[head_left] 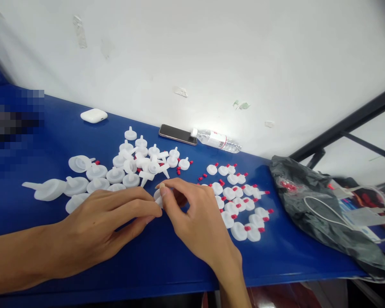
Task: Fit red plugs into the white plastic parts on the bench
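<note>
Between my two hands, in the middle of the table's front part, is a white plastic nozzle cap (158,197), mostly covered by fingers. My left hand (112,222) closes its fingertips on the left side of it. From the right, my right hand (197,218) pinches the same cap with thumb and forefinger. Beyond the left hand lies a cluster of white nozzle caps (98,172), most standing spout up, some tipped over. Small loose red tips (179,171) are scattered beside them. Right of my right hand, several white caps with red tips on their spouts (239,231) lie in loose rows.
The blue tabletop (167,265) meets a white wall (211,51). Along the wall lie a white earbud case (94,115), a phone (176,134) and a clear water bottle (216,140). On the right, a dark plastic bag (308,226) and a white cable (324,217) lie near a black metal frame (346,119).
</note>
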Action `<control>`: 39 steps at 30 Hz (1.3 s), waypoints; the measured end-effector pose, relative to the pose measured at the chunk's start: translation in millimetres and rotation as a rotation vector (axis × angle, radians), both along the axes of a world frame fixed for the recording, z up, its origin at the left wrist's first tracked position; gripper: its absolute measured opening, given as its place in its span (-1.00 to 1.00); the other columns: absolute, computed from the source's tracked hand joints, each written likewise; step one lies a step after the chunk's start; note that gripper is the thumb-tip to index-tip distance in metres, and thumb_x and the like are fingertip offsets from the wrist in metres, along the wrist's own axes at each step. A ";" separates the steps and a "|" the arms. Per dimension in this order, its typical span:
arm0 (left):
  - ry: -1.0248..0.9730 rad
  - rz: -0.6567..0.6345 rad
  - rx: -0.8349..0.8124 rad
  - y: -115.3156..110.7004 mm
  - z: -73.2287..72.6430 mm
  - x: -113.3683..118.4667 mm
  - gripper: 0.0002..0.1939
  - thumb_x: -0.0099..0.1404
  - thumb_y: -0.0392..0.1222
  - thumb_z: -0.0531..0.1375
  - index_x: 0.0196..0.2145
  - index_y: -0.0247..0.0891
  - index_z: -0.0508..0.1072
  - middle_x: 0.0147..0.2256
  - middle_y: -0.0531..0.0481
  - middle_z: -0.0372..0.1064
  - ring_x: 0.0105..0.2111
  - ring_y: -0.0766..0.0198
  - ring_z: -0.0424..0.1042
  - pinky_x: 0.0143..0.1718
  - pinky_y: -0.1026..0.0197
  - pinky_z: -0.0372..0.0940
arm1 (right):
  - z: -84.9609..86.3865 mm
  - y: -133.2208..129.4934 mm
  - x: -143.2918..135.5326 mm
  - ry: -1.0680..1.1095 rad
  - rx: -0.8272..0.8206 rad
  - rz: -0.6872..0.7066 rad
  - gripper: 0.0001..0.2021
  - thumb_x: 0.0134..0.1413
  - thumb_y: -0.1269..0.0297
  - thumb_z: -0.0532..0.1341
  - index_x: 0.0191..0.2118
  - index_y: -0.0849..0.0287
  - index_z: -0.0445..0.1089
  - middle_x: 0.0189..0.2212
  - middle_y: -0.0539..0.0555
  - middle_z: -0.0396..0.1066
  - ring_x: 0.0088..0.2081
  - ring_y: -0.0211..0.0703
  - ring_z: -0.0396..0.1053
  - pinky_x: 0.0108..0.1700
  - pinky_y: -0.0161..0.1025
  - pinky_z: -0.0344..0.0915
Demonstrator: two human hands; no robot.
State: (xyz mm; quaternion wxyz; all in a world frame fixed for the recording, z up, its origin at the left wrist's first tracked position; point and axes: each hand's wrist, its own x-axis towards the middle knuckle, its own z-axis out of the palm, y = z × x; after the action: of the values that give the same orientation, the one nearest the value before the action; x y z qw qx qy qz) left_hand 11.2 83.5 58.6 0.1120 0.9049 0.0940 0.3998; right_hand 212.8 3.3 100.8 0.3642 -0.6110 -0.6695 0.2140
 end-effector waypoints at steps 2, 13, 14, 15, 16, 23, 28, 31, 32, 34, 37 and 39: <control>0.006 -0.002 -0.003 0.1 0.2 -0.1 -0.77 0.60 -0.38 0.10 0.01 -0.13 0.50 -0.21 0.07 0.58 -0.38 0.35 0.56 -0.37 0.31 0.40 | 0.2 0.1 0.0 0.002 0.003 -0.003 -0.77 0.46 0.22 0.18 -0.26 0.02 0.53 -0.44 -0.14 0.52 -0.45 -0.24 0.40 -0.27 -0.21 0.27; 0.048 -0.017 0.018 -0.1 1.8 -1.0 -0.75 0.62 -0.44 0.06 0.02 -0.19 0.48 -0.19 0.04 0.57 -0.32 0.38 0.54 -0.30 0.33 0.38 | 1.0 0.2 0.9 -0.002 0.002 -0.008 -0.76 0.46 0.23 0.18 -0.26 0.02 0.57 -0.40 -0.12 0.60 -0.44 -0.23 0.43 -0.24 -0.21 0.30; 0.048 -0.017 0.015 -0.2 1.6 -1.2 -0.75 0.62 -0.44 0.06 0.02 -0.19 0.48 -0.19 0.04 0.57 -0.32 0.38 0.54 -0.30 0.33 0.38 | 1.0 0.4 0.9 -0.011 0.000 -0.009 -0.75 0.46 0.22 0.17 -0.25 0.02 0.57 -0.41 -0.12 0.59 -0.44 -0.23 0.42 -0.24 -0.21 0.30; 0.043 -0.015 0.013 -0.3 1.4 -1.3 -0.75 0.63 -0.44 0.06 0.01 -0.19 0.48 -0.19 0.05 0.57 -0.32 0.39 0.54 -0.30 0.33 0.38 | 1.1 0.5 0.8 -0.022 0.000 -0.009 -0.75 0.46 0.22 0.17 -0.25 0.02 0.57 -0.42 -0.12 0.57 -0.45 -0.23 0.40 -0.25 -0.20 0.28; 0.042 -0.010 0.012 -0.5 1.4 -1.3 -0.75 0.62 -0.44 0.06 0.01 -0.19 0.48 -0.19 0.06 0.57 -0.31 0.39 0.54 -0.30 0.34 0.38 | 1.1 0.7 0.6 -0.035 -0.001 -0.009 -0.75 0.47 0.21 0.17 -0.25 0.02 0.56 -0.44 -0.12 0.56 -0.46 -0.23 0.39 -0.26 -0.20 0.26; 0.056 -0.009 0.032 -0.9 1.6 -1.5 -0.75 0.61 -0.44 0.07 0.01 -0.19 0.49 -0.18 0.05 0.57 -0.30 0.39 0.55 -0.29 0.34 0.37 | 0.4 0.5 0.4 -0.050 -0.005 -0.011 -0.76 0.49 0.22 0.17 -0.24 0.02 0.55 -0.43 -0.15 0.56 -0.44 -0.25 0.39 -0.26 -0.19 0.17; 0.058 0.002 0.040 -1.1 3.2 -1.2 -0.74 0.61 -0.42 0.07 0.01 -0.17 0.50 -0.20 0.07 0.56 -0.35 0.38 0.55 -0.35 0.32 0.37 | -1.4 0.8 0.1 -0.079 -0.010 -0.002 -0.76 0.51 0.23 0.16 -0.22 0.02 0.54 -0.42 -0.15 0.56 -0.44 -0.25 0.38 -0.28 -0.21 0.15; 0.078 -0.006 0.039 -0.6 3.8 0.2 -0.74 0.60 -0.42 0.07 -0.01 -0.18 0.52 -0.24 0.11 0.56 -0.37 0.40 0.55 -0.35 0.33 0.38 | -2.6 1.6 -0.8 -0.119 -0.032 0.012 -0.76 0.53 0.26 0.15 -0.20 0.03 0.53 -0.40 -0.14 0.55 -0.43 -0.26 0.37 -0.29 -0.21 0.11; 0.087 -0.010 0.036 -0.2 3.4 0.7 -0.74 0.60 -0.41 0.07 -0.02 -0.19 0.52 -0.25 0.11 0.56 -0.38 0.40 0.54 -0.35 0.32 0.37 | -2.8 1.9 -1.0 -0.133 -0.040 0.018 -0.76 0.54 0.26 0.14 -0.20 0.04 0.52 -0.40 -0.14 0.54 -0.43 -0.26 0.35 -0.29 -0.21 0.09; 0.102 -0.013 0.030 0.3 1.6 1.5 -0.75 0.62 -0.39 0.06 -0.03 -0.18 0.52 -0.27 0.11 0.55 -0.39 0.39 0.54 -0.36 0.31 0.37 | -2.8 2.5 -0.9 -0.152 -0.047 0.024 -0.75 0.55 0.26 0.13 -0.21 0.05 0.51 -0.43 -0.14 0.50 -0.45 -0.26 0.31 -0.30 -0.20 0.06; 0.093 0.003 0.020 0.3 -2.4 1.7 -0.76 0.67 -0.30 0.04 -0.02 -0.15 0.50 -0.29 0.12 0.55 -0.40 0.39 0.53 -0.37 0.28 0.36 | -1.7 3.0 -0.1 -0.155 -0.057 0.035 -0.75 0.55 0.27 0.13 -0.21 0.05 0.50 -0.43 -0.14 0.48 -0.45 -0.27 0.29 -0.30 -0.20 0.04; 0.086 0.019 0.017 -0.2 -4.5 1.2 -0.77 0.69 -0.26 0.04 -0.02 -0.12 0.50 -0.28 0.13 0.56 -0.39 0.39 0.54 -0.36 0.28 0.36 | -0.7 2.9 0.4 -0.154 -0.063 0.040 -0.76 0.55 0.28 0.13 -0.21 0.06 0.49 -0.43 -0.14 0.48 -0.45 -0.28 0.28 -0.30 -0.20 0.04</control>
State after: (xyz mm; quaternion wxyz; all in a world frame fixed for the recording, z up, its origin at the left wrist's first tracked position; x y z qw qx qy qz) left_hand 12.4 83.3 54.0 0.0963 0.9213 0.1038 0.3621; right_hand 213.2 6.3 100.1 0.2879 -0.6235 -0.7004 0.1945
